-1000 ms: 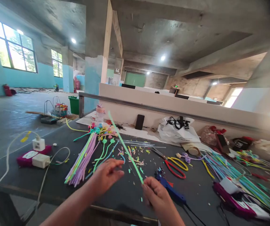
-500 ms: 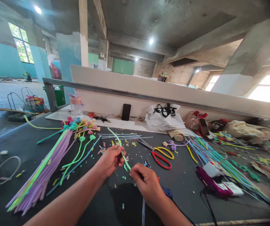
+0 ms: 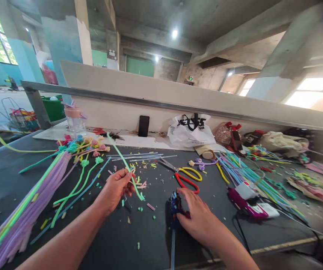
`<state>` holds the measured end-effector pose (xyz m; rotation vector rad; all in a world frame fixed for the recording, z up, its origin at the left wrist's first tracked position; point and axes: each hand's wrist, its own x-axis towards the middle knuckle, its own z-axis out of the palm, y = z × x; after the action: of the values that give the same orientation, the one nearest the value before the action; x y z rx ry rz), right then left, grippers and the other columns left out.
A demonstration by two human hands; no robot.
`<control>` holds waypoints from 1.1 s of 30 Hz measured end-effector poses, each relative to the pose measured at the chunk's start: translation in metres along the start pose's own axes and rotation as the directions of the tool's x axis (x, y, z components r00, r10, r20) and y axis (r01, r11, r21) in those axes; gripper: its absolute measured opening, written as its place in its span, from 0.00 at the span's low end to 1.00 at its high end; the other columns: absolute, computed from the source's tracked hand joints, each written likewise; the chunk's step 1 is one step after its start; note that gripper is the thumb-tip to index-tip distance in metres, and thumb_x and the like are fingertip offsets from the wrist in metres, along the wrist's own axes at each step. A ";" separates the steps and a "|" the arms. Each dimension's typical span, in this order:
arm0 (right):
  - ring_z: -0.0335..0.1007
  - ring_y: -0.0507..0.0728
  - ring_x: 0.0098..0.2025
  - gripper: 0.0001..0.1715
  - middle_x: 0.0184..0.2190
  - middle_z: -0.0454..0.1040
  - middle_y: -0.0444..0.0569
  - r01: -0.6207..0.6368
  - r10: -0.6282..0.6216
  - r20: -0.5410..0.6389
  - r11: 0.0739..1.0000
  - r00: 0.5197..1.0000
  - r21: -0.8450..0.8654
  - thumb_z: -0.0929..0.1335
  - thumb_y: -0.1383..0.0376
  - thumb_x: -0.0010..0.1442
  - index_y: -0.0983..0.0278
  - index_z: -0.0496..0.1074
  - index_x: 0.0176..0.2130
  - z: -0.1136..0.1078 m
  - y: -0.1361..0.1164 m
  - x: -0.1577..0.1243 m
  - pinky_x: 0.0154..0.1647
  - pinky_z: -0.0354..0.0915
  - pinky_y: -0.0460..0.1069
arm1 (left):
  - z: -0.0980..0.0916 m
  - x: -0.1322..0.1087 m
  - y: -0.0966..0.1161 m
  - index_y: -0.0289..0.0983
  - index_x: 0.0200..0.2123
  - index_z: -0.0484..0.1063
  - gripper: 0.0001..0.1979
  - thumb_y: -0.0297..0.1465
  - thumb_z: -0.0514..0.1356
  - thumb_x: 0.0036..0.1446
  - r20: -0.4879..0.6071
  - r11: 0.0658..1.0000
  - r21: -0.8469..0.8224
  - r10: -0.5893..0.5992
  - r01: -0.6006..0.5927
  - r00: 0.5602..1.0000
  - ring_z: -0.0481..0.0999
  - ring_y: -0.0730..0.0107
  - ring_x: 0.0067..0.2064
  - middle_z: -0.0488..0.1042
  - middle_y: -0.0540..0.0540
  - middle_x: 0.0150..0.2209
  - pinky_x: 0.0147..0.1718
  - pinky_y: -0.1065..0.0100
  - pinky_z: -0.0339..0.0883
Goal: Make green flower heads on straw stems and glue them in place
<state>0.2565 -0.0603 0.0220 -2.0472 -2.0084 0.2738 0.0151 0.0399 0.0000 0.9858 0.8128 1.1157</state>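
My left hand (image 3: 119, 187) is closed, pinching a light green pipe cleaner (image 3: 121, 156) that slants up and away to the left. Its lower end, with a small curl, hangs over scattered offcuts. At the front middle, my right hand (image 3: 196, 213) curves around a dark blue hot glue gun (image 3: 175, 210), thumb and fingers on its right side. A clear glue stick (image 3: 173, 247) sticks out of the gun toward me. Just beyond that hand lie scissors (image 3: 186, 179) with one red and one yellow handle, blades apart.
A bundle of purple and green pipe cleaners (image 3: 40, 198) lies left, beside green flower stems (image 3: 74, 183). Clear glue sticks (image 3: 141, 156), a phone (image 3: 144, 126) and a white bag (image 3: 191, 131) are behind. Blue pipe cleaners (image 3: 251, 180) and a purple power strip (image 3: 242, 202) lie right.
My right hand has let go of the green pipe cleaner's lower end and moved right onto the glue gun. My left hand still holds the pipe cleaner. The view has shifted right.
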 end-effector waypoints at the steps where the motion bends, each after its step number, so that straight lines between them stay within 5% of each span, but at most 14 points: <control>1: 0.57 0.64 0.58 0.32 0.57 0.63 0.58 -0.011 0.011 -0.016 0.999 1.000 -0.032 0.64 0.69 0.50 0.67 0.60 0.55 -0.004 -0.003 -0.001 0.54 0.55 0.59 | 0.000 0.000 -0.001 0.34 0.29 0.66 0.17 0.41 0.64 0.44 0.003 1.000 0.004 -0.002 0.002 1.000 0.68 0.79 0.20 0.68 0.54 0.21 0.16 0.78 0.60; 5: 0.65 0.64 0.51 0.20 0.51 0.69 0.57 -0.041 0.031 -0.063 0.987 0.998 -0.155 0.63 0.67 0.55 0.65 0.65 0.49 -0.025 -0.013 -0.003 0.49 0.59 0.58 | 0.000 0.000 -0.002 0.34 0.28 0.66 0.17 0.42 0.64 0.44 0.031 1.000 0.017 -0.014 0.013 0.999 0.68 0.79 0.19 0.67 0.55 0.19 0.16 0.78 0.61; 8: 0.67 0.67 0.48 0.15 0.45 0.73 0.58 -0.002 0.008 0.022 0.957 1.000 -0.289 0.64 0.64 0.55 0.65 0.69 0.43 -0.032 -0.018 -0.008 0.46 0.60 0.59 | -0.001 -0.001 -0.003 0.34 0.27 0.66 0.16 0.40 0.65 0.44 0.063 1.000 0.025 -0.021 0.019 0.998 0.68 0.79 0.19 0.67 0.55 0.19 0.16 0.78 0.62; 13: 0.68 0.68 0.45 0.22 0.43 0.72 0.59 0.096 0.004 0.235 0.905 0.972 -0.414 0.64 0.72 0.46 0.67 0.69 0.44 -0.020 -0.018 -0.017 0.40 0.61 0.57 | -0.001 -0.002 -0.005 0.34 0.31 0.67 0.16 0.37 0.67 0.42 0.081 1.000 0.014 0.004 -0.005 0.997 0.71 0.77 0.20 0.69 0.54 0.21 0.16 0.77 0.63; 23: 0.66 0.64 0.50 0.26 0.47 0.71 0.57 0.107 -0.007 0.244 0.911 0.970 -0.397 0.62 0.76 0.46 0.66 0.68 0.47 -0.012 -0.002 0.005 0.45 0.59 0.54 | -0.008 -0.002 -0.002 0.34 0.31 0.68 0.13 0.34 0.66 0.44 0.053 0.994 -0.045 0.104 -0.102 0.993 0.75 0.73 0.28 0.73 0.51 0.28 0.23 0.74 0.68; 30: 0.59 0.61 0.56 0.28 0.57 0.62 0.56 0.060 0.002 0.165 0.928 0.986 -0.368 0.68 0.67 0.55 0.64 0.62 0.55 -0.033 0.032 0.071 0.54 0.58 0.53 | -0.010 0.003 -0.002 0.33 0.30 0.71 0.12 0.34 0.67 0.43 0.002 0.991 -0.060 0.121 -0.120 0.993 0.74 0.72 0.28 0.72 0.51 0.25 0.24 0.74 0.68; 33: 0.68 0.58 0.46 0.18 0.50 0.67 0.52 -0.055 0.100 0.097 0.922 0.990 -0.382 0.65 0.62 0.62 0.65 0.65 0.51 -0.030 0.045 0.107 0.44 0.67 0.57 | -0.012 0.005 -0.003 0.33 0.31 0.73 0.12 0.33 0.67 0.44 -0.009 0.991 -0.044 0.128 -0.128 0.992 0.72 0.75 0.25 0.72 0.51 0.22 0.22 0.75 0.66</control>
<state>0.3113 0.0443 0.0409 -2.3942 -2.1917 0.0143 0.0069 0.0474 -0.0070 1.0092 0.7347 1.2420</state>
